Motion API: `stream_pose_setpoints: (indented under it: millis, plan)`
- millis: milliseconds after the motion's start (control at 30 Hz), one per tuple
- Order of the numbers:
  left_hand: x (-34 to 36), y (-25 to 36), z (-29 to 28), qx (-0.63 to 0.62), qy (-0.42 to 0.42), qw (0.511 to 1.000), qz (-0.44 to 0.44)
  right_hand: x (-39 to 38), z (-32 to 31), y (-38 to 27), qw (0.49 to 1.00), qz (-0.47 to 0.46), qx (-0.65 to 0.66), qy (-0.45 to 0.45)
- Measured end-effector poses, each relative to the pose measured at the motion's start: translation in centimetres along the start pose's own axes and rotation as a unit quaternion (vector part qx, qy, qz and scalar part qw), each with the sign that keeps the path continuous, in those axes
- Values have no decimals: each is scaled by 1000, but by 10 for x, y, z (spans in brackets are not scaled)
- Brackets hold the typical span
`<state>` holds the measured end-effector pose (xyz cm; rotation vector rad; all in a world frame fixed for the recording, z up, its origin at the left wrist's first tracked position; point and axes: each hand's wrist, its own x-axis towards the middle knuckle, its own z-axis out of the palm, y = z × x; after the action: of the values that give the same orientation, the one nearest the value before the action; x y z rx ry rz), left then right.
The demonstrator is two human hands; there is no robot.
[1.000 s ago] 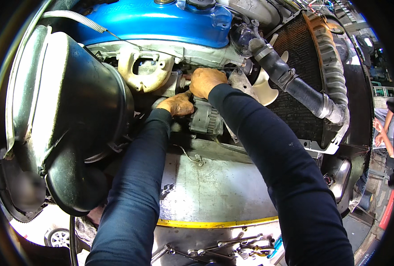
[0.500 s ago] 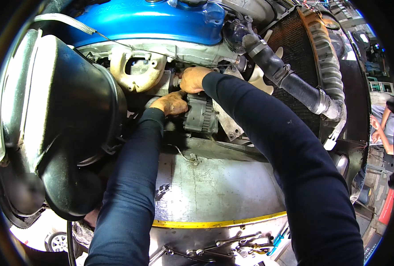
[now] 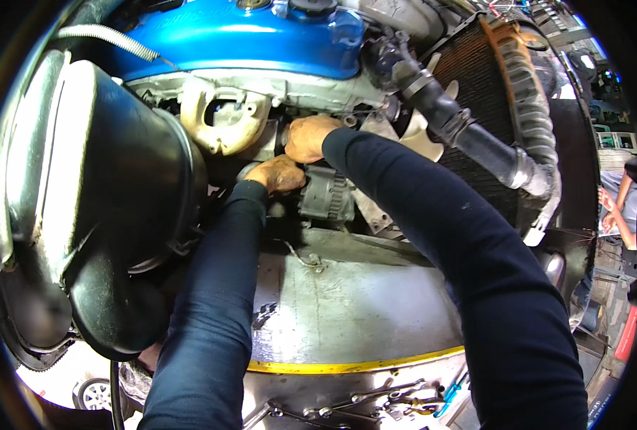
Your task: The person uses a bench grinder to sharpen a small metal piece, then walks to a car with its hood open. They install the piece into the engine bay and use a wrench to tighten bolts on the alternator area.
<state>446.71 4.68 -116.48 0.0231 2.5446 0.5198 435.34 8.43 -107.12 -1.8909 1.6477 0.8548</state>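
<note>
Both my arms reach into an engine bay. My right hand [image 3: 310,139] is closed, fingers curled in beside the engine block just below the blue valve cover [image 3: 239,39]. Right under it, close against it, my left hand [image 3: 279,174] is closed too, next to the alternator [image 3: 326,195]. What the fingers of either hand grip is hidden behind the hands and the parts around them. A cream-coloured cast manifold piece [image 3: 221,136] sits to the left of my hands. A flat metal bracket [image 3: 372,213] shows to the right of the alternator.
A big black canister [image 3: 135,165] fills the left side. At right are a thick black hose [image 3: 479,143], the radiator [image 3: 469,93] and pale fan blades [image 3: 422,140]. A grey metal panel [image 3: 361,301] lies nearer, with several wrenches [image 3: 376,401] below it. A bystander's arms [image 3: 616,211] show far right.
My right hand has shifted slightly left and down, its knuckles rolled over. My left hand stays in nearly the same place. The whole view has tilted a little.
</note>
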Motion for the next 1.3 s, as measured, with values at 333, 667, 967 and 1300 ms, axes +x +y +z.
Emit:
stream_pose_setpoints:
  millis: [333, 667, 967, 1300]
  plan:
    - [-15, 14, -16, -288, 23, 932, -218, 28, 15, 14, 993, 69, 86, -33]
    - [-14, 11, -17, -227, -16, 959, -169, 23, 18, 14, 992, -75, -105, 1]
    - [-13, 8, -20, -185, -25, 975, -118, 31, 8, 12, 984, -116, -111, -82]
    - [-8, 2, -12, -24, -22, 999, 38, 29, 15, 16, 973, -177, -146, -38]
